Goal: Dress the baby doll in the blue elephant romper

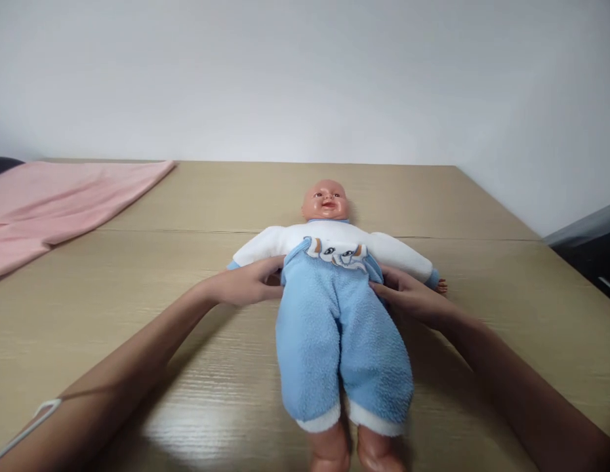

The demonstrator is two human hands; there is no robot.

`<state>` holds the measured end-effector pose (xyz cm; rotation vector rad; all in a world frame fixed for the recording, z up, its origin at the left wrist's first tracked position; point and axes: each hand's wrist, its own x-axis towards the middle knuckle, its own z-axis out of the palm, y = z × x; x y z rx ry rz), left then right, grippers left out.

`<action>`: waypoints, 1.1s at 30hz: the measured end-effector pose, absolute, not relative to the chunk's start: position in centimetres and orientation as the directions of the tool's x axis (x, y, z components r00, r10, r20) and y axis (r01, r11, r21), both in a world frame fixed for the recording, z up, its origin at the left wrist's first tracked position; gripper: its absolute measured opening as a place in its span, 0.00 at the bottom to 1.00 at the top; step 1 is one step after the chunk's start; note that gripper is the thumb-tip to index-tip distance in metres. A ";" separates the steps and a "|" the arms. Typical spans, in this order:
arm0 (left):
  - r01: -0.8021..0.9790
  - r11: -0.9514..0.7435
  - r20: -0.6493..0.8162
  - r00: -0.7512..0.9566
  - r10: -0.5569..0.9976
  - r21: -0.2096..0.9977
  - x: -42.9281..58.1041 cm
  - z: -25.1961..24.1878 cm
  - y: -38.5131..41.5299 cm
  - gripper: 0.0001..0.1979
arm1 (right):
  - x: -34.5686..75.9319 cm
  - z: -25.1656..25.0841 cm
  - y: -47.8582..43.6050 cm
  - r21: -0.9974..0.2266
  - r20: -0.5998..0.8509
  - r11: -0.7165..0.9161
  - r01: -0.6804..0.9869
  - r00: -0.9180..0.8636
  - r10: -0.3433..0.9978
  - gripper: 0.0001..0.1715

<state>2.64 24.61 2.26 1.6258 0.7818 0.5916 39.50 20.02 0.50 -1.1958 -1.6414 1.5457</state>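
Note:
A baby doll [327, 202] lies on its back on the table, head away from me and feet toward me. It wears a white top [295, 237] with blue cuffs and fleecy blue overalls [309, 328] with white hems and an animal face on the bib. My left hand [248, 282] grips the doll's side at the waist of the overalls, its fingertips hidden behind the cloth. On the opposite side my right hand [408, 295] holds the waist in the same way, thumb on the blue fabric and the other fingers partly hidden. The doll's arms are spread outward.
A pink cloth [83, 196] lies spread over the far left of the wooden table [226, 190]. Behind the table rises a white wall [305, 78]. A dark object [590, 255] stands beyond the right edge, and a white cord [29, 429] hangs by my left forearm.

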 end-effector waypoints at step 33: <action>-0.376 0.384 -0.226 0.401 0.888 0.843 6.2 -1.6 22.3 0.21 | 36.1 0.0 19.1 -0.935 -0.226 -0.264 -0.238 -0.176 0.958 0.25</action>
